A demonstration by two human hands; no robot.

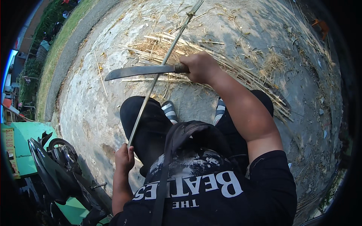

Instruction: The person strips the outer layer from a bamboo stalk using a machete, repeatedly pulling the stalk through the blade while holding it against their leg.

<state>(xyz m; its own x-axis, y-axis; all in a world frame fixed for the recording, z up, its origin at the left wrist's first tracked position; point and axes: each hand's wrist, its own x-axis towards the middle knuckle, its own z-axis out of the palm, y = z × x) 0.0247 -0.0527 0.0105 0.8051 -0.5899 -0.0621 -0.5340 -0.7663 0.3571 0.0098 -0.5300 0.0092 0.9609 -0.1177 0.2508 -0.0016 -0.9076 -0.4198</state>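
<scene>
My right hand (201, 67) is closed round the wooden handle of a machete (139, 71), whose long, broad blade points left. The blade crosses a long, thin greenish strip (145, 103) that looks like bamboo. My left hand (124, 158) grips the near end of that strip, low beside my left knee. From there the strip slants up and away past the blade to the top of the view, with a knot-like bump (190, 14) near its far end. Whether the edge bites into the strip, I cannot tell.
Beyond my feet lies a pile of pale split strips (241, 73) with fine shavings (273, 64) scattered on the rough concrete ground (88, 116). A motorcycle (56, 169) stands close at my left, next to a green wall (30, 135). A grassy verge (62, 45) runs along the far left.
</scene>
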